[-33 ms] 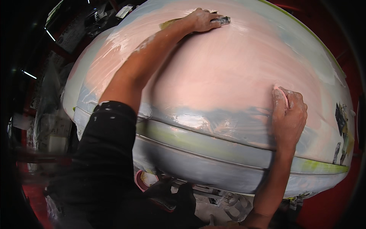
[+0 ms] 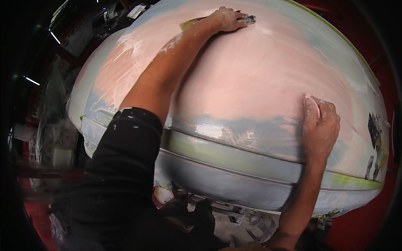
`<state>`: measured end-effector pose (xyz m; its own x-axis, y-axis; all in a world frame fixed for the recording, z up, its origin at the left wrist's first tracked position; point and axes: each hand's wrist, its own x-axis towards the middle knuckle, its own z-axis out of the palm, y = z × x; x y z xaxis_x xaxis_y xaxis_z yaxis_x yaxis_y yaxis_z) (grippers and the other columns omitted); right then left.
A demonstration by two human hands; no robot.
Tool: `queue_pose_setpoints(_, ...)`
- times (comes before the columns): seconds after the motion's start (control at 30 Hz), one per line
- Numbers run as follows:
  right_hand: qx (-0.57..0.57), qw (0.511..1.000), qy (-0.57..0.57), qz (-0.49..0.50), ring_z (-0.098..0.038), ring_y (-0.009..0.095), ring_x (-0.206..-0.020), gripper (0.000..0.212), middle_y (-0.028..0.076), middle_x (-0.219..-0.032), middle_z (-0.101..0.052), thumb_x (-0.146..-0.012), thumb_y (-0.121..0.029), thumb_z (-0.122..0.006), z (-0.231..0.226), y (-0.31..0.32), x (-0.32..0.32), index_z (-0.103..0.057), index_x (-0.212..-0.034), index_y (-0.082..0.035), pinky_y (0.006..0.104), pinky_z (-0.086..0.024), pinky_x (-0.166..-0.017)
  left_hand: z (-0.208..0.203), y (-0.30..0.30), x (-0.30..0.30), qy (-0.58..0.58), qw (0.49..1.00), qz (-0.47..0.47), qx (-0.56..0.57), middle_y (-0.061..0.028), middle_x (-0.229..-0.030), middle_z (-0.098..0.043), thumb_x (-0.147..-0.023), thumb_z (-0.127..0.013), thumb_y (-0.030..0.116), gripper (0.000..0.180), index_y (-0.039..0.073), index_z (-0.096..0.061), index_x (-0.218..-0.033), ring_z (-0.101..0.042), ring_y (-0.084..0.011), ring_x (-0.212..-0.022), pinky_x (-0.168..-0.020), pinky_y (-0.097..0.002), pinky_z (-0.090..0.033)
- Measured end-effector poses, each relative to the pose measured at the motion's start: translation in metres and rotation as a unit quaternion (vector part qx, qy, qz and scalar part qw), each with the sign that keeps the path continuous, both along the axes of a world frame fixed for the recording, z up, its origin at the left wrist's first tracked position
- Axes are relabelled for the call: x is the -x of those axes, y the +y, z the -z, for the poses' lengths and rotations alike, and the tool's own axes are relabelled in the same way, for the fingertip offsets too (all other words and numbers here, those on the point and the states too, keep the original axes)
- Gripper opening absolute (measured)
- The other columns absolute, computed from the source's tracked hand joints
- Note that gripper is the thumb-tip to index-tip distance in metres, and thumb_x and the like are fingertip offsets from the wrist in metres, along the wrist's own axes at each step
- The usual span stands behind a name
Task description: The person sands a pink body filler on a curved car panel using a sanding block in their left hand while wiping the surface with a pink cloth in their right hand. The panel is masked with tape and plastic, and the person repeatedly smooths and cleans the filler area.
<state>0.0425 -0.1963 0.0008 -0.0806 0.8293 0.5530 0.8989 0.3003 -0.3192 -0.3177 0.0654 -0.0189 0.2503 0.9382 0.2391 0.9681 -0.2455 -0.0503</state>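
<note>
A large curved vehicle body panel (image 2: 247, 79) coated with pink filler over grey and pale patches spreads out before me. At its far side, my left hand (image 2: 227, 19) is closed over a long, flat sanding block (image 2: 250, 19) pressed against the pink surface. The block's dark end shows past my fingertips and an olive part on the wrist side; my palm hides its middle. My right hand (image 2: 322, 129) pinches a pink, rough-edged pad or sponge (image 2: 315, 104), resting on the panel's right part. Pale dust coats both hands.
A ridge line and a yellow-green band (image 2: 351, 182) run along the near side of the panel. Dark torn tape (image 2: 374, 131) sticks to its right edge. Below stands a pink-rimmed tub (image 2: 162, 195). Clear plastic sheeting (image 2: 48, 129) hangs at the left.
My left hand and the sanding block have shifted slightly right and away from me, the forearm swinging right with them. My right hand with the pink pad has moved a little right.
</note>
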Motion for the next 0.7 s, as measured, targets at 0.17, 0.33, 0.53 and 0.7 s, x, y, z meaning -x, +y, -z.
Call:
queue_pose_setpoints(0.17, 0.03, 0.998, 0.016, 0.05, -0.062, 0.036, -0.098, 0.028, 0.011, -0.108, -0.07, -0.097, -0.031, -0.064, 0.002, 0.002, -0.02, -0.078, -0.109, -0.01, 0.0461, -0.049, -0.09, 0.012, -0.112, -0.007, -0.04, 0.985, 0.157, -0.052, -0.0262, -0.132, -0.063, -0.102, -0.052, 0.055, 0.057, 0.022, -0.054, -0.149, -0.056, -0.0443, -0.125, -0.11, -0.0495, -0.044)
queue_pose_setpoints(0.33, 0.037, 0.998, 0.03, 0.032, -0.061, 0.036, -0.097, 0.029, 0.012, -0.108, -0.07, -0.097, -0.031, -0.064, -0.002, -0.002, -0.007, -0.078, -0.11, -0.009, 0.046, -0.049, -0.089, -0.003, -0.306, 0.028, -0.008, 0.979, 0.196, 0.05, -0.0236, -0.154, -0.043, -0.099, -0.057, 0.054, 0.059, 0.02, -0.057, -0.148, -0.051, -0.0375, -0.126, -0.11, -0.0502, -0.046)
queue_pose_setpoints(0.53, 0.015, 1.0, 0.021, -0.014, -0.063, 0.036, -0.097, 0.03, 0.012, -0.107, -0.071, -0.097, -0.032, -0.065, -0.001, -0.002, 0.007, -0.078, -0.109, -0.008, 0.045, -0.049, -0.089, 0.002, -0.149, 0.059, -0.052, 0.989, 0.128, -0.057, -0.0279, -0.142, -0.056, -0.102, -0.054, 0.055, 0.061, 0.016, -0.055, -0.149, -0.05, -0.0451, -0.131, -0.115, -0.0488, -0.038)
queue_pose_setpoints(0.7, 0.012, 0.999, 0.029, 0.02, -0.065, 0.035, -0.096, 0.03, 0.014, -0.106, -0.073, -0.097, -0.032, -0.066, 0.008, 0.003, -0.012, -0.078, -0.108, -0.007, 0.0451, -0.05, -0.089, 0.014, -0.102, 0.056, -0.042, 0.997, 0.06, -0.007, -0.0252, -0.144, -0.055, -0.101, -0.055, 0.055, 0.061, 0.017, -0.055, -0.149, -0.048, -0.0427, -0.134, -0.115, -0.0485, -0.039)
